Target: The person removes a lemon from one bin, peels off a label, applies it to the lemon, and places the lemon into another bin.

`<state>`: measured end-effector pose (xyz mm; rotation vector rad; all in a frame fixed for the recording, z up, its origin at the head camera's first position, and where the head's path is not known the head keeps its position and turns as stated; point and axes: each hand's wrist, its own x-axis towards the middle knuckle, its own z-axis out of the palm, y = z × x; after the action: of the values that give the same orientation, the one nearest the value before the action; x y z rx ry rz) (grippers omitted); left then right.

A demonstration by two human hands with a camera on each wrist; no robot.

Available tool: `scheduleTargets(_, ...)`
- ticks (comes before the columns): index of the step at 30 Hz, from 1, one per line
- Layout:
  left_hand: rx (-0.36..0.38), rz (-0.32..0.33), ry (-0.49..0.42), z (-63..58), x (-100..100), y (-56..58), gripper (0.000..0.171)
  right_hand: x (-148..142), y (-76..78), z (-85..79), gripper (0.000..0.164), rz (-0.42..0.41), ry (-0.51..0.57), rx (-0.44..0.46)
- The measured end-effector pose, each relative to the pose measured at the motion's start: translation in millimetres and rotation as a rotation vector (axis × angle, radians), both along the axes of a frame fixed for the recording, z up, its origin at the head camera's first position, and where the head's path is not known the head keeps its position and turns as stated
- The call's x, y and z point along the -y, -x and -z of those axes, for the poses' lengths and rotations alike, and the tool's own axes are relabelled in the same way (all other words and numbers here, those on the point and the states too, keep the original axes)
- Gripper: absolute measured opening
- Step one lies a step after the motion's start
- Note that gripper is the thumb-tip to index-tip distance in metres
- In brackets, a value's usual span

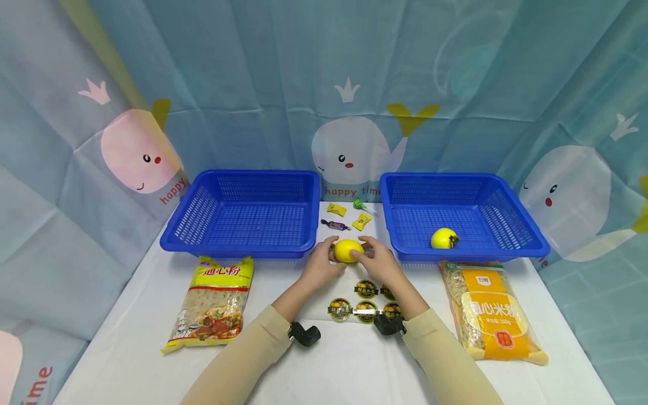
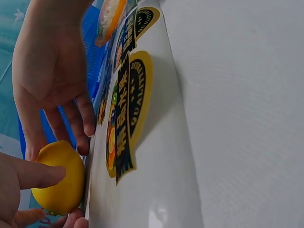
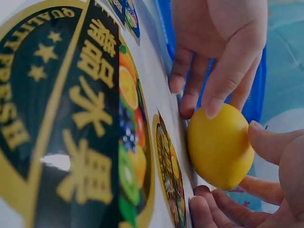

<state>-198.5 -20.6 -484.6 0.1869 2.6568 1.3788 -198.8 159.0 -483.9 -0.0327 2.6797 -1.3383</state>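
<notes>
A yellow lemon [image 1: 348, 251] is low over the table between the two hands. My left hand [image 1: 324, 262] holds it from the left, its thumb laid along the lemon's side in the left wrist view. From the other side my right hand [image 1: 381, 263] grips it with thumb and fingers. No label shows on the lemon's visible skin in either wrist view. Just in front of the hands lies a sheet of round black-and-gold fruit labels [image 1: 366, 289], partly covered by the right forearm.
Two blue baskets [image 1: 238, 251] [image 1: 468, 254] stand at the back; the right one contains a lemon [image 1: 443, 238] with a black label. Wrapped candies [image 1: 361, 221] and a green lollipop [image 1: 358, 204] lie between them. Pasta bags [image 1: 212, 304] [image 1: 491, 312] flank the arms.
</notes>
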Motion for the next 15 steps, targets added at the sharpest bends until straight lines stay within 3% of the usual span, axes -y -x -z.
scheduleTargets(15,0.031,0.025,0.026,-4.1,2.9,-2.6,0.083,2.0,-0.2,-3.0,0.064,-0.028,0.007,0.021)
